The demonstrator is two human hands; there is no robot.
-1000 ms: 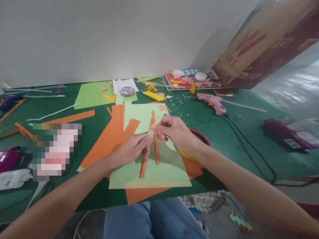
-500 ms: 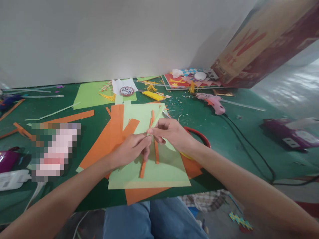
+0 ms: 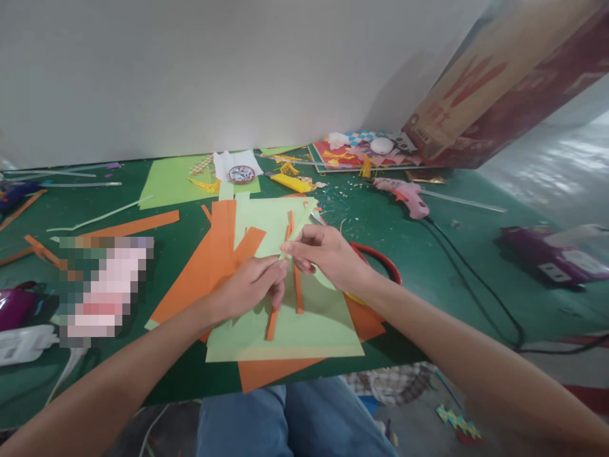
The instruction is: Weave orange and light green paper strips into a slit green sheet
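A narrow light green paper strip (image 3: 304,218) is pinched between the fingers of both hands, its upper end slanting up and right. My left hand (image 3: 257,279) is closed at the lower end of the strip, thumb pressed to the fingers. My right hand (image 3: 326,251) grips it just above, the two sets of fingertips nearly touching. Beneath them lies a light green paper sheet (image 3: 304,336), with an orange paper strip (image 3: 298,292) on it. Another orange strip (image 3: 271,327) shows below my left fingers. Red-handled scissors (image 3: 387,260) lie partly hidden behind my right hand.
Orange paper (image 3: 185,289) lies to the left. A pink glue gun (image 3: 404,195) with a black cord rests at right, near a purple power socket (image 3: 556,257). A yellow cutter (image 3: 292,183) lies farther back. A cardboard box (image 3: 499,82) leans at the back right.
My right thumb and fingertips have shifted slightly along the green strip. Both hands otherwise stay in nearly the same place, and the things on the table have not moved.
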